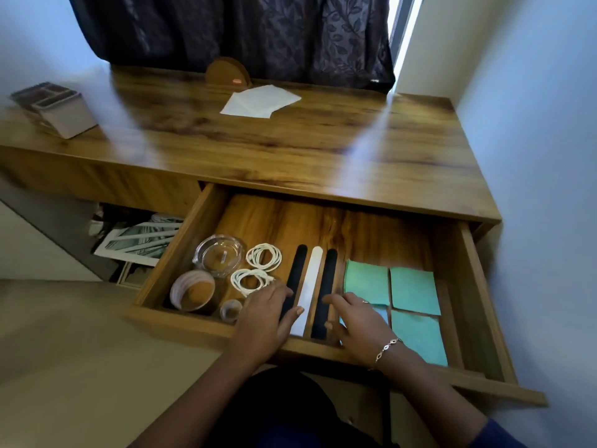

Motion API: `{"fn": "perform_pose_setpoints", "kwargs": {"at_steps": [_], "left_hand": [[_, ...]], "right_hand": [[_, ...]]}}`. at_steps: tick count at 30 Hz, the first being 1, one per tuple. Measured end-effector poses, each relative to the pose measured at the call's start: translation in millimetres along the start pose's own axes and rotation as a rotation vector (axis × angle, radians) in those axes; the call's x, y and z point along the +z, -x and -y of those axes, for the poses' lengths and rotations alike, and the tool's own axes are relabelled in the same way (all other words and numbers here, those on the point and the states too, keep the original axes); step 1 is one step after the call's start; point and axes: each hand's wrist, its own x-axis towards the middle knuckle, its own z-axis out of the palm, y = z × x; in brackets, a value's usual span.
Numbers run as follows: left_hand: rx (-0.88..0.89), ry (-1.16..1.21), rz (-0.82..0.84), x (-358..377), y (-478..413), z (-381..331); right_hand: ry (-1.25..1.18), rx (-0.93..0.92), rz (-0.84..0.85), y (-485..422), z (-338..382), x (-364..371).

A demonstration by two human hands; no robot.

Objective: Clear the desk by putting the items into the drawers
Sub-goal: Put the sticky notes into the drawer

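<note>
The wooden desk's drawer [468, 286] is pulled out below the desktop [290, 150]. Inside lie two black strips [297, 266] [328, 273] with a white strip [310, 276] between them. My left hand [265, 318] rests with straight fingers on the left black strip and the white one. My right hand [358, 321], with a bracelet at the wrist, lies flat at the near end of the right black strip, beside green square cloths [410, 289]. On the desktop lie white paper sheets [261, 100], a wooden holder [226, 74] and a grey organiser box [58, 108].
In the drawer's left part are a glass ashtray [219, 253], two bundles of white rings [263, 257], a tape roll [192, 294] and a small roll [231, 310]. Framed pictures [139, 240] lean under the desk. A dark curtain [232, 30] hangs behind; a wall [533, 156] stands at right.
</note>
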Motion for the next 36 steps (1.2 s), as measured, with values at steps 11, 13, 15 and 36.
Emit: {"fn": "perform_pose_setpoints", "kwargs": {"at_steps": [11, 13, 15, 36], "left_hand": [[0.062, -0.107, 0.15, 5.6, 40.6, 4.2], [0.057, -0.105, 0.168, 5.7, 38.5, 6.5], [0.042, -0.106, 0.17, 5.8, 34.3, 5.9], [0.106, -0.257, 0.022, 8.3, -110.9, 14.6]], "right_hand": [[0.075, -0.2, -0.125, 33.4, 3.4, 27.7], [0.094, -0.226, -0.134, 32.6, 2.3, 28.7], [0.087, -0.239, -0.163, 29.8, 0.4, 28.4], [0.335, -0.123, -0.173, -98.3, -41.9, -35.6]]}}
